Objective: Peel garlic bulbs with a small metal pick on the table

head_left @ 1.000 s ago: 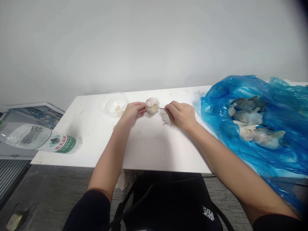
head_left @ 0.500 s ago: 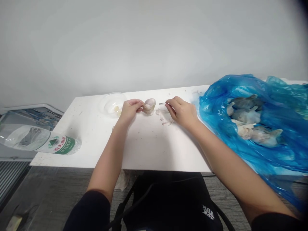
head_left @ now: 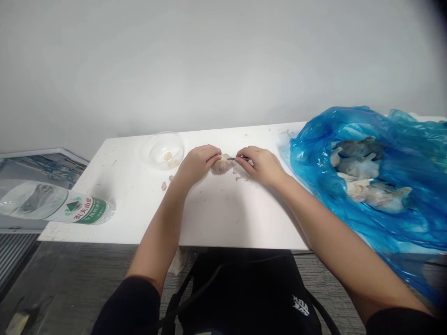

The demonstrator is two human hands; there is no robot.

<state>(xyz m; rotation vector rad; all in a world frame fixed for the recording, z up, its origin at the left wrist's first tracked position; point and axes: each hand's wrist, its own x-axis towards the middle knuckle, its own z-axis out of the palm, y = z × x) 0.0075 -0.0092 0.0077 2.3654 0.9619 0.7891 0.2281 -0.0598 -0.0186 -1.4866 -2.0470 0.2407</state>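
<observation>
My left hand (head_left: 199,163) is closed around one side of a whitish garlic bulb (head_left: 221,165), just above the white table. From the right, my right hand (head_left: 260,163) pinches a pair of thin metal tweezers (head_left: 232,159), whose tips reach the top of the bulb. Scraps of papery garlic skin (head_left: 241,177) lie beneath my right hand. To the left of my left hand stands a clear bowl (head_left: 144,153) with a few pale peeled cloves (head_left: 168,157) in it. A small unpeeled clove (head_left: 164,185) rests near my left wrist.
An open blue plastic bag (head_left: 307,153) with several pale and greyish garlic bulbs (head_left: 363,167) fills the right side of the table (head_left: 216,218). A large water bottle (head_left: 87,209) is at the left edge. Behind the table rises a grey wall (head_left: 223,70).
The garlic bulb has been turned and lowered slightly, with my left hand now further over it. My right hand has moved down and left, bringing the tweezer tips onto the bulb.
</observation>
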